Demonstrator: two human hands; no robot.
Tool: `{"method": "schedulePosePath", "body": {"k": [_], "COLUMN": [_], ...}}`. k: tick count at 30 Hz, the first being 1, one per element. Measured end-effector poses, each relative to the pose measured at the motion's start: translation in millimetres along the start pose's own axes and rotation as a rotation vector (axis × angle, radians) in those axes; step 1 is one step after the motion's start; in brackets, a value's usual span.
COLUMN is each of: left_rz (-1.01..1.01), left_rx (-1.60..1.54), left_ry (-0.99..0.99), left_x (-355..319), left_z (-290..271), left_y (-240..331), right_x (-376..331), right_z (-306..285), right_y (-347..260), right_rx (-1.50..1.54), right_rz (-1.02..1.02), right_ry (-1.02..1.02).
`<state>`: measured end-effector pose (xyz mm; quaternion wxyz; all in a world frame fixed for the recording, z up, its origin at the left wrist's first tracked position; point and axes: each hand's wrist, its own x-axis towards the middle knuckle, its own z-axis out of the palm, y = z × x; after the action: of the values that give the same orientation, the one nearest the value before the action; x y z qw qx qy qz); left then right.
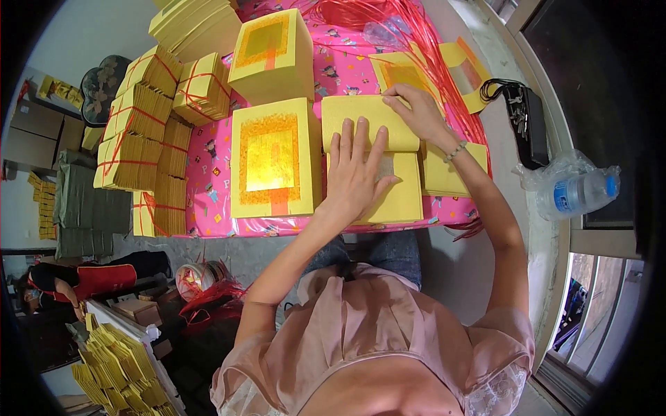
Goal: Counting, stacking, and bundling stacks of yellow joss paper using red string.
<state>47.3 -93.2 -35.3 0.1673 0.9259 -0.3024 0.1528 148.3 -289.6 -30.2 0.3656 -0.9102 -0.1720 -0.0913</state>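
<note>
i log a pink printed cloth covering the work surface, largest item in view. on it, centre-left, a square yellow paper stack with gold foil centre, and a second one behind it. at the left edge of the cloth, several yellow paper bundles tied with red string, stacked and leaning. loose red strings lie across the far right of the cloth. in front of me, a yellow paper stack lies flat near the cloth's front edge, just right of the foil-centred one, with a folded yellow sheet across its top. my left hand lies palm down on this stack, fingers spread and flat, thumb out to the right. my right hand rests on the far right corner of the folded sheet, fingertips pressed down together; whether they pinch the edge i cannot tell. on the ledge at right, a clear plastic bottle with blue cap inside a thin bag, and behind it a black box with a coiled cable. on my right wrist, a beaded bracelet.
</note>
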Motion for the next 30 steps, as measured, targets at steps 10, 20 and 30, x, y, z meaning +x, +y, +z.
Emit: {"method": "schedulePosePath", "body": {"k": [10,20,30], "left_rz": [-0.052,-0.063,-0.058], "left_rx": [-0.005,-0.015,-0.022], "left_ry": [-0.027,-0.034,-0.036], "left_x": [10.2,12.2,11.9], "left_z": [23.4,24.0,25.1], "left_y": [-13.6,-13.6,-14.3], "right_x": [21.8,35.4,35.7], "right_z": [9.4,31.5,29.5], "right_y": [1.6,-1.2,-2.1], "right_rx": [-0.406,-0.151,-0.168], "right_rz": [-0.205,-0.119,-0.112], "right_ry": [0.064,-0.183,-0.219]}}
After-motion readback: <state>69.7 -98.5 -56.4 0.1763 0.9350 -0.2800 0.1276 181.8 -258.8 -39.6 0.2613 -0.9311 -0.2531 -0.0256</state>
